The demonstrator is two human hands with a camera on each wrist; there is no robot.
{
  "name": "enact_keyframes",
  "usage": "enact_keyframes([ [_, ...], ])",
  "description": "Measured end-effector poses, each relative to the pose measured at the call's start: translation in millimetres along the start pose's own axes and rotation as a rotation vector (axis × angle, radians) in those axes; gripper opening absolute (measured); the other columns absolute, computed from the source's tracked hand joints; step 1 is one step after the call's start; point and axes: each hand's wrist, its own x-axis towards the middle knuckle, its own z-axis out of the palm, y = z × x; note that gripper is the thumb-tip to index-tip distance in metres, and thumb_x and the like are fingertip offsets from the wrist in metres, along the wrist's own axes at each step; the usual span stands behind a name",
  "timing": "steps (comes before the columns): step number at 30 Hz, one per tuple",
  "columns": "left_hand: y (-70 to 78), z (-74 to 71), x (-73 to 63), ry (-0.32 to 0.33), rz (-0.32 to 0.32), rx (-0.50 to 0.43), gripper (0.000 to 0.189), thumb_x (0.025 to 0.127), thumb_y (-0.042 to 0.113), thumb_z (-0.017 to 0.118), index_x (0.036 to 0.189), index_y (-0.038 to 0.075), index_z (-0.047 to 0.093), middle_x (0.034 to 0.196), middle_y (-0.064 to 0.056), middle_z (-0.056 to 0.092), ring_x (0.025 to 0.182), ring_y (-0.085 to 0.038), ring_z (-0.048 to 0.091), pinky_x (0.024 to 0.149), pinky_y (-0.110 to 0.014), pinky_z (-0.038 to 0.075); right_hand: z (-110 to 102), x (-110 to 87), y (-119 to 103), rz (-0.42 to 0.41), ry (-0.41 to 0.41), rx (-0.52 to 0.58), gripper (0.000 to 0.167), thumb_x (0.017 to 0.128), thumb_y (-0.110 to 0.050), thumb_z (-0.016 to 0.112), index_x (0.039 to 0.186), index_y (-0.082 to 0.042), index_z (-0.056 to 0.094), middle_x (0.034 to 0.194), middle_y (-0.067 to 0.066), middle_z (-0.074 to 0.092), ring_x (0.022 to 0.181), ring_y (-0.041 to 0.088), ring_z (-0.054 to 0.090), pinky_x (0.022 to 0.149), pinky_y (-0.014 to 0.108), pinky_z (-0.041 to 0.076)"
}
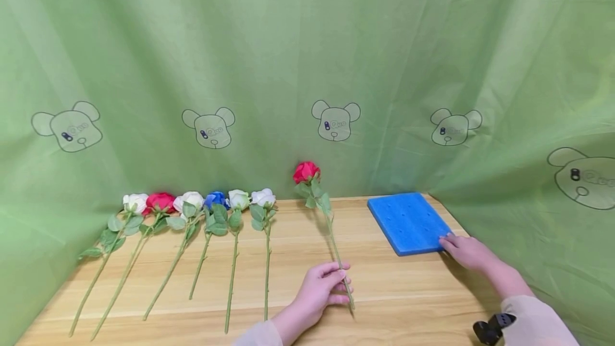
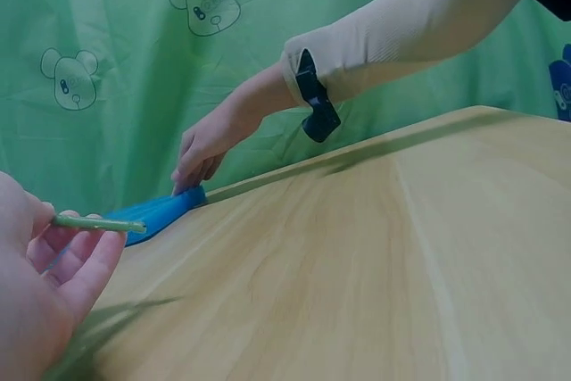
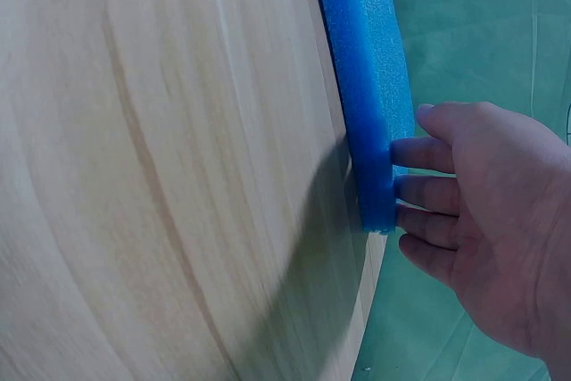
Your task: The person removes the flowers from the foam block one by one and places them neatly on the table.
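In the head view, my left hand (image 1: 319,290) pinches a long-stemmed red rose (image 1: 307,172) near the low end of its stem. Its bloom points away, toward the curtain. The cut end of that green stem (image 2: 103,223) pokes out past the fingers in the left wrist view. My right hand (image 1: 467,251) touches the near right corner of a blue foam pad (image 1: 408,223), which lies flat on the table and has small holes in its top. From the right wrist, the fingers (image 3: 428,192) look fairly straight against the pad's side, with the thumb near its upper edge.
Several roses lie in a row on the left of the wooden table (image 1: 384,298), among them a red one (image 1: 160,203), a blue one (image 1: 217,199) and a white one (image 1: 263,197). A green curtain (image 1: 269,68) with bear-head prints encloses the back and sides.
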Motion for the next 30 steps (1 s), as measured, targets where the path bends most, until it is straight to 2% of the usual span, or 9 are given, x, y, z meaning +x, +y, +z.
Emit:
enact_keyframes([
  [6, 0.6, -10.8, -6.8, 0.004, -0.053, -0.034, 0.035, 0.095, 0.009, 0.058, 0.126, -0.007, 0.057, 0.083, -0.001, 0.066, 0.072, -0.010, 0.065, 0.065, -0.027, 0.061, -1, -0.4, -2, -0.001, -0.005, 0.002, 0.049, 0.105, -0.023, 0.040, 0.127, 0.020, 0.050, 0.124, 0.044, 0.051, 0.112, 0.059, 0.052, 0.093, 0.065, 0.046],
  [15, 3.5, -30.1, -16.6, 0.031, -0.094, -0.050, 0.038, 0.095, 0.015, 0.060, 0.127, -0.006, 0.057, 0.085, 0.000, 0.067, 0.075, -0.010, 0.066, 0.068, -0.029, 0.062, 1, 0.9, -2, -0.013, -0.003, -0.003, 0.048, 0.104, -0.023, 0.041, 0.127, 0.019, 0.051, 0.125, 0.044, 0.051, 0.112, 0.059, 0.052, 0.093, 0.065, 0.046],
  [23, 10.0, -42.9, -20.1, 0.055, -0.149, -0.058, 0.037, 0.095, 0.015, 0.059, 0.126, -0.004, 0.058, 0.086, 0.001, 0.067, 0.074, -0.009, 0.066, 0.070, -0.029, 0.061, 2, 0.9, 0, -0.014, -0.003, -0.005, 0.048, 0.105, -0.023, 0.040, 0.127, 0.019, 0.050, 0.126, 0.044, 0.050, 0.114, 0.060, 0.050, 0.093, 0.065, 0.045],
  [30, 13.9, -51.0, -20.8, 0.046, -0.173, 0.006, 0.034, 0.095, 0.014, 0.059, 0.123, -0.005, 0.060, 0.084, 0.001, 0.067, 0.069, -0.007, 0.063, 0.071, -0.032, 0.062, 2, 1.0, 1, -0.004, -0.020, 0.006, 0.051, 0.105, -0.025, 0.037, 0.129, 0.018, 0.049, 0.130, 0.044, 0.046, 0.118, 0.061, 0.046, 0.095, 0.067, 0.043],
])
